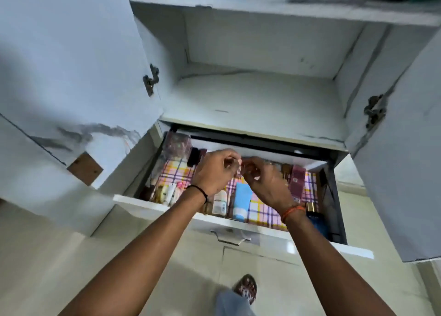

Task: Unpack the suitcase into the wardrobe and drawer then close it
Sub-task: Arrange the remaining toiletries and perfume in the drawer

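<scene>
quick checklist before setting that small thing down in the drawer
1. Drawer pulled out far enough to reach in: ok.
2. Left hand and right hand both pinch a small item over the drawer: ok; what it is, cannot tell.
3. Free spot on the checked liner at left: ok.
4. Blue tube and white bottle lie just under the hands, risk of knocking: not ok.
5. Wardrobe doors swung open, clear of the arms: ok.

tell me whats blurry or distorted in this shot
Head view: wide-angle bends the wardrobe doors outward; motion blur smears the small item between left hand and right hand; glare spots on the floor tiles; the drawer contents are soft, labels unreadable.
</scene>
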